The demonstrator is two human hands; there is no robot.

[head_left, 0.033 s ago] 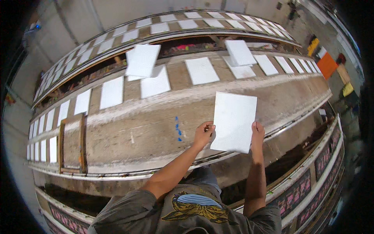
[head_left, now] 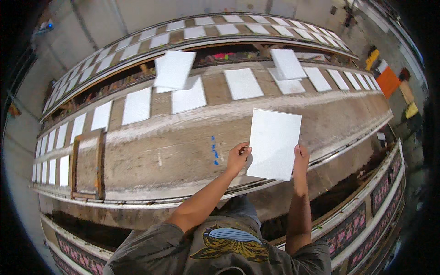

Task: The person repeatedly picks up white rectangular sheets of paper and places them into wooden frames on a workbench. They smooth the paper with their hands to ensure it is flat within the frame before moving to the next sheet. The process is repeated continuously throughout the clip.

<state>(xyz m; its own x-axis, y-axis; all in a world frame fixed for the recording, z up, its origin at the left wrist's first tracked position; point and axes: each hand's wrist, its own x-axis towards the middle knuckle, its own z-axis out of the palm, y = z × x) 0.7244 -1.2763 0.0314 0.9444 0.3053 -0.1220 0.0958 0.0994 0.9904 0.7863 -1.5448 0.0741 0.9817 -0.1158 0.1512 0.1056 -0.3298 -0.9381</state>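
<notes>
White sheet (head_left: 275, 144) over white-streaked brown table (head_left: 158, 144), grey wall (head_left: 149, 13) beyond

Has a pale grey wall (head_left: 146, 13) behind long, stained tables (head_left: 151, 158), grey floor (head_left: 389, 52) at right, a blue light (head_left: 49, 26) at upper left.

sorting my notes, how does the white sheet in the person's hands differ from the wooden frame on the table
The white sheet is held by its side edges between the left hand and right hand; the wooden frame rests on the table, untouched. The white sheet is a solid white panel, while the wooden frame is brown and open in the middle. Both have a four-sided outline.
</notes>
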